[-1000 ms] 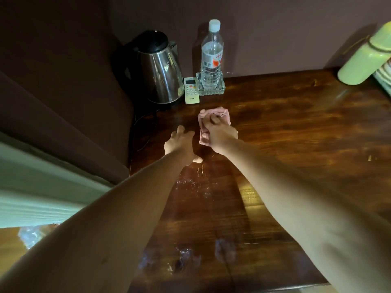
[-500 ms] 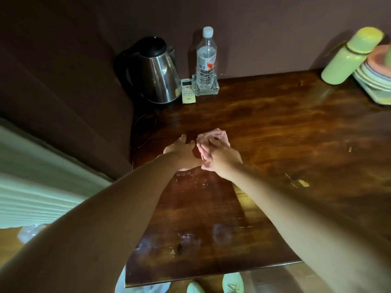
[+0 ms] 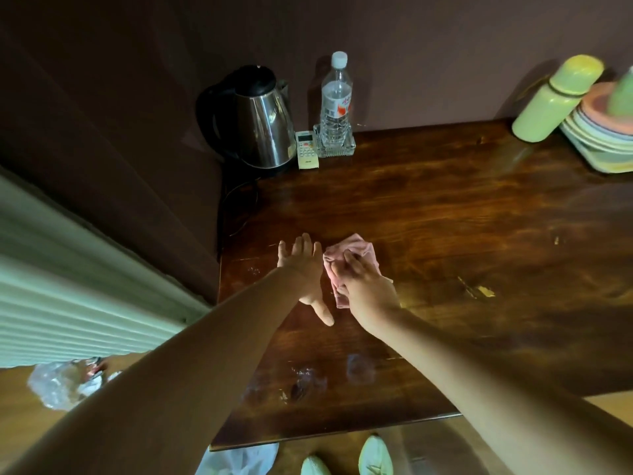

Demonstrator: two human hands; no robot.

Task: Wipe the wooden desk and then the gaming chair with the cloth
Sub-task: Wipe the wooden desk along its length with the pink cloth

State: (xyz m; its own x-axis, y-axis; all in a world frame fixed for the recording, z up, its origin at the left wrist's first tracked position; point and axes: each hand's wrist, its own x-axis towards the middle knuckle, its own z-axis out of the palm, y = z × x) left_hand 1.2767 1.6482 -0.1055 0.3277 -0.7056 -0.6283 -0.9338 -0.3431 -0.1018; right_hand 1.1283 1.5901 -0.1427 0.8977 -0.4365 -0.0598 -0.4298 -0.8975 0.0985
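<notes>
A folded pink cloth (image 3: 356, 252) lies on the dark wooden desk (image 3: 445, 217), left of its middle. My right hand (image 3: 366, 286) presses down on the cloth with its fingers bent over the near part. Just left of it my left hand (image 3: 303, 269) rests flat on the desk, fingers straight and thumb pointing back toward me. The gaming chair is not in view.
At the back left stand a steel kettle (image 3: 260, 128), a white remote (image 3: 306, 150) and a water bottle (image 3: 336, 101) in a glass tray. A green flask (image 3: 555, 97) and stacked plates (image 3: 603, 135) sit at the back right. Smudges mark the desk's near part.
Both hands and the cloth have slid back from near the kettle toward me along the desk's left side. The left hand now lies flatter beside the cloth.
</notes>
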